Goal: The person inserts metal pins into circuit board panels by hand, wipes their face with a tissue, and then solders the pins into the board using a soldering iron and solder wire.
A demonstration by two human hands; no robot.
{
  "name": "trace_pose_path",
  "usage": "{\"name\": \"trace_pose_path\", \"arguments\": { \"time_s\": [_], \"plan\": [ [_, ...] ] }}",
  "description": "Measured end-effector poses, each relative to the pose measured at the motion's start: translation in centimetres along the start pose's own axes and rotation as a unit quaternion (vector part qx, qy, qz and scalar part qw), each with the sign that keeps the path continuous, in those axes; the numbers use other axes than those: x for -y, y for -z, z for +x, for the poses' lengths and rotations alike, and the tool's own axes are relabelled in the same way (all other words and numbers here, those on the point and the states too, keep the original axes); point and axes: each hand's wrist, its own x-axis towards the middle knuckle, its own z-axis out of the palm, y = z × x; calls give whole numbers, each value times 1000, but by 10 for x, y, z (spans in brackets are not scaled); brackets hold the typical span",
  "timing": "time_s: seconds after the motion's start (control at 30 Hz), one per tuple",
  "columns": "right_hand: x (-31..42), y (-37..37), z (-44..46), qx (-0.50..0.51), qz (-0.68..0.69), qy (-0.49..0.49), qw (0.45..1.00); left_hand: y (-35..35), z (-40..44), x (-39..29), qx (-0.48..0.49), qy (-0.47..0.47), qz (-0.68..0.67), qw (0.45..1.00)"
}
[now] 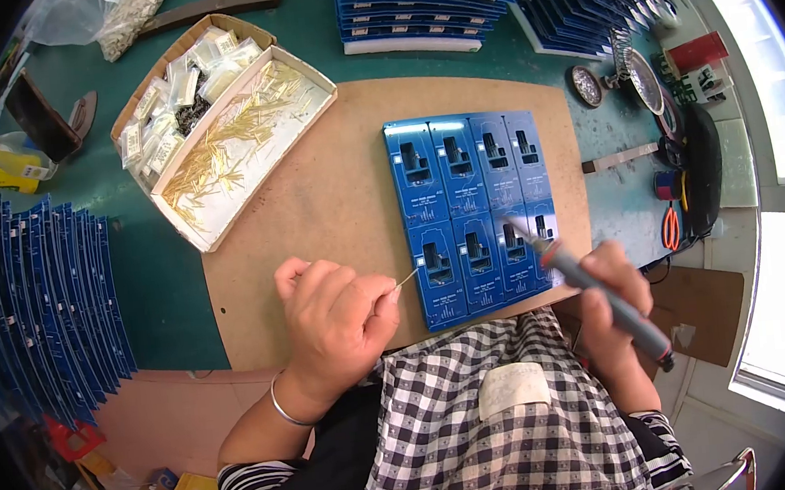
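Note:
My left hand (338,313) is closed, its thumb and forefinger pinching a thin gold-coloured pin (408,279). The pin's free end points at the left edge of a blue circuit board panel (447,217), which is divided into several identical sections with dark cut-outs. In my right hand (614,296), a grey soldering iron (602,294) with a red ring is gripped like a pen. Its slightly blurred tip lies over the right part of the panel; whether it touches is unclear.
A cardboard tray (247,188) holds loose gold pins and small bagged parts. Blue boards stand in a row (47,303) at left and in stacks (428,8) at the back. Orange scissors (670,228), a metal strip (621,158) and a small round tin (586,86) lie right of the brown work board (305,206).

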Motion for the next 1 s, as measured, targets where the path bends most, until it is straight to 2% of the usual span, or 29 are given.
{"name": "trace_pose_path", "arguments": {
  "time_s": [0.03, 0.07, 0.13, 0.2, 0.27, 0.4, 0.47, 0.53, 0.57, 0.67, 0.7, 0.8, 1.0],
  "plan": [
    [0, -1, 5, -64, 43, -16, 997, 1, 1, -1, 3, -2, 1, 1000],
    [-10, 9, 9, -97, 15, 1, 995, 2, 1, -1, 9, 6, 8, 1000],
    [-29, 29, 21, -199, -47, -48, 978, 1, 0, -1, 0, -1, 13, 1000],
    [-50, 50, 40, -267, 32, -84, 960, 0, 1, -2, 0, -5, 11, 1000],
    [-61, 67, 60, -325, -9, -47, 945, -2, 5, -6, 0, -12, 4, 1000],
    [-69, 76, 88, -406, 45, 3, 913, -3, 5, -7, 16, -10, 13, 1000],
    [-107, 66, 91, -394, -53, 46, 916, -5, 4, -8, 13, -1, 10, 1000],
    [-124, 58, 89, -246, -109, -94, 958, -4, 2, -9, 13, -3, 7, 1000],
    [-141, 59, 87, -271, -99, -40, 957, -5, 4, -9, 7, -8, 8, 1000],
    [-140, 65, 98, -301, 33, -77, 950, -10, 3, -12, -4, -2, 18, 1000],
    [-140, 65, 104, -283, 110, -120, 945, -10, 4, -12, -4, -2, 23, 1000],
    [-151, 66, 111, -290, 230, -217, 903, -11, 5, -15, -6, 5, 29, 1000],
    [-157, 94, 119, -246, 264, -304, 882, -14, 1, -12, -9, 17, 36, 999]
  ]
}}
